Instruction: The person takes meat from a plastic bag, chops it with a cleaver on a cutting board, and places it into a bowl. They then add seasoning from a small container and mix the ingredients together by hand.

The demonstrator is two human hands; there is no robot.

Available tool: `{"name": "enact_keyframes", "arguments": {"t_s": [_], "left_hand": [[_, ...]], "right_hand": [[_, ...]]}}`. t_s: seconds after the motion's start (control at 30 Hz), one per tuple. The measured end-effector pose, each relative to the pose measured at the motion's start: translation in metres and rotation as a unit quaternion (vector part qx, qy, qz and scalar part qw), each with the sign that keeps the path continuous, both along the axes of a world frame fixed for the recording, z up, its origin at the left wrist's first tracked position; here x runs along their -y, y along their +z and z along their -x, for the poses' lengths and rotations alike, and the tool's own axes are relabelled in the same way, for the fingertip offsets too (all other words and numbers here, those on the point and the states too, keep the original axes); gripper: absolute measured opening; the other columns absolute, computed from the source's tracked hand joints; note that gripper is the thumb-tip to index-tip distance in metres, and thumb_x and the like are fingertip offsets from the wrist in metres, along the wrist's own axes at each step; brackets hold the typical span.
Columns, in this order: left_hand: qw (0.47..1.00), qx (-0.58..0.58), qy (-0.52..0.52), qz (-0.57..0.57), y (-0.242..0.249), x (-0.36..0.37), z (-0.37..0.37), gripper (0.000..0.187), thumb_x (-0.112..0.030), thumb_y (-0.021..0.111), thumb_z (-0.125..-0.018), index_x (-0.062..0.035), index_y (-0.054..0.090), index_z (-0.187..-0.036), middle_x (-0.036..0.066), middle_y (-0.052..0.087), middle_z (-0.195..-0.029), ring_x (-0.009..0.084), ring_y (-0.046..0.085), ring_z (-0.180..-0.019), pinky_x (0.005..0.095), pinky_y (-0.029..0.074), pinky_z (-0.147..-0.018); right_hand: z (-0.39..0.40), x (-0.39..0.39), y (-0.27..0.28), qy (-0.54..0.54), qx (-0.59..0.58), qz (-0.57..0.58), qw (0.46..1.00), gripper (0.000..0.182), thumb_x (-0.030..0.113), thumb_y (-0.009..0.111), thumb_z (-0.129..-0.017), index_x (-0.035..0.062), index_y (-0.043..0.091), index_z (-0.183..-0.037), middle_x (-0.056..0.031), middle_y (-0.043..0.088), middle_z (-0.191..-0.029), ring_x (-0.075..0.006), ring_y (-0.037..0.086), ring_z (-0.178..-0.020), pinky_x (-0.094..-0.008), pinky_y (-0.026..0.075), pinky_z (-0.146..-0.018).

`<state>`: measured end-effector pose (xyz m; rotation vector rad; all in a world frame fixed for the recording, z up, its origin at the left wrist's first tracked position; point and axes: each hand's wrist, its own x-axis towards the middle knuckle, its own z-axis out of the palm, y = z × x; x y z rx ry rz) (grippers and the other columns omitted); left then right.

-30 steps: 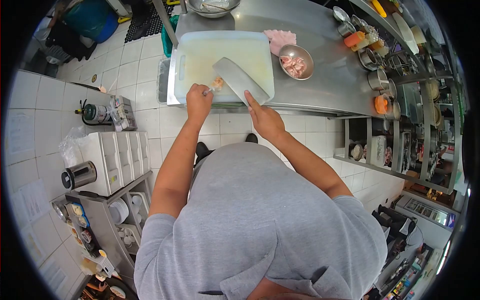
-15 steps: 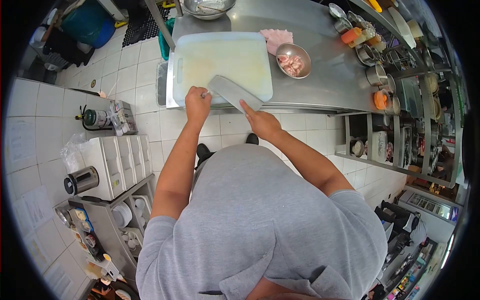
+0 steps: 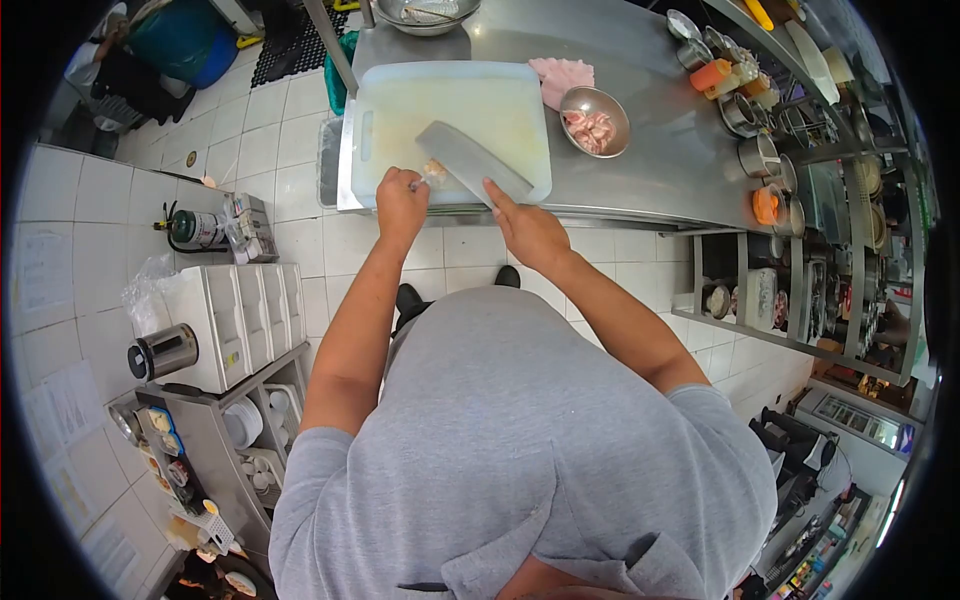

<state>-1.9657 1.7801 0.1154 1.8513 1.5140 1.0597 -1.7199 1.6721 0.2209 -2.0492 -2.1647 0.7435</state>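
My right hand (image 3: pixel 530 232) is closed round the handle end of a broad-bladed cleaver (image 3: pixel 470 158). The blade slants over the white cutting board (image 3: pixel 450 85), its far end towards the board's middle. At the board's front edge, my left hand (image 3: pixel 402 205) is closed in a pinch; a bit of something pale shows at its fingertips, too small to name. Between those fingers and the blade lies a small pale, brownish piece of food (image 3: pixel 434 171). Right of the board stands a metal bowl (image 3: pixel 622 128) of pinkish raw meat pieces (image 3: pixel 590 132).
A pink cloth (image 3: pixel 563 80) lies behind the bowl on the steel counter (image 3: pixel 680 165). Metal bowls (image 3: pixel 425 22) stand at the back left. Sauce bottles (image 3: pixel 712 76) and pots (image 3: pixel 758 155) line the right side. White drawers (image 3: pixel 215 325) stand at left behind me.
The small brownish food piece now shows beside the blade, where it was not visible before. The cleaver has shifted slightly right and down relative to my left hand. Both hands keep their grips.
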Motion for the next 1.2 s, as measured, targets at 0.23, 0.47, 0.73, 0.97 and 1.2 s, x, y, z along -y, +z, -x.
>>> {"name": "enact_keyframes", "arguments": {"t_s": [0.23, 0.47, 0.73, 0.97, 1.2], "left_hand": [[1.000, -0.009, 0.004, -0.011, 0.008, -0.005, -0.001, 0.014, -0.005, 0.079, -0.085, 0.0041, 0.081, -0.096, 0.021, 0.072, -0.094, 0.0380, 0.074, -0.084, 0.0451, 0.060, -0.080], [1.000, -0.002, 0.006, -0.022, 0.000, -0.002, -0.003, 0.013, -0.004, 0.079, -0.085, 0.0041, 0.080, -0.095, 0.021, 0.072, -0.092, 0.0379, 0.074, -0.083, 0.0450, 0.059, -0.079], [1.000, 0.000, 0.005, -0.008, 0.000, -0.004, -0.002, 0.014, -0.003, 0.080, -0.084, 0.0045, 0.080, -0.096, 0.021, 0.072, -0.093, 0.0370, 0.074, -0.083, 0.0444, 0.060, -0.079], [1.000, -0.005, -0.002, -0.013, 0.003, -0.004, -0.001, 0.014, -0.004, 0.080, -0.085, 0.0049, 0.080, -0.096, 0.021, 0.073, -0.094, 0.0371, 0.074, -0.083, 0.0440, 0.060, -0.079], [1.000, 0.001, 0.000, -0.021, 0.009, -0.002, -0.003, 0.014, -0.004, 0.079, -0.084, 0.0047, 0.080, -0.096, 0.021, 0.072, -0.093, 0.0373, 0.073, -0.082, 0.0446, 0.059, -0.079]], "right_hand": [[-0.012, -0.008, -0.018, 0.044, 0.034, 0.070, 0.996, 0.059, 0.032, 0.047, -0.120, 0.0284, 0.034, -0.177, -0.0255, 0.077, -0.095, -0.0451, 0.074, -0.083, -0.0603, 0.058, -0.079], [-0.015, 0.010, -0.045, 0.003, -0.020, 0.008, 1.000, 0.059, 0.032, 0.047, -0.120, 0.0267, 0.033, -0.177, -0.0256, 0.075, -0.089, -0.0457, 0.074, -0.083, -0.0597, 0.058, -0.078], [-0.012, 0.001, -0.009, -0.023, -0.025, -0.002, 0.999, 0.063, 0.032, 0.047, -0.120, 0.0273, 0.026, -0.179, -0.0264, 0.075, -0.090, -0.0469, 0.073, -0.083, -0.0613, 0.057, -0.079], [-0.015, -0.004, -0.022, 0.000, -0.009, 0.057, 0.998, 0.065, 0.031, 0.048, -0.119, 0.0252, 0.024, -0.180, -0.0276, 0.075, -0.090, -0.0479, 0.073, -0.081, -0.0616, 0.057, -0.080], [-0.014, 0.007, -0.033, 0.031, 0.017, 0.102, 0.994, 0.065, 0.029, 0.047, -0.119, 0.0237, 0.024, -0.180, -0.0269, 0.077, -0.095, -0.0469, 0.074, -0.086, -0.0606, 0.058, -0.082]]}}
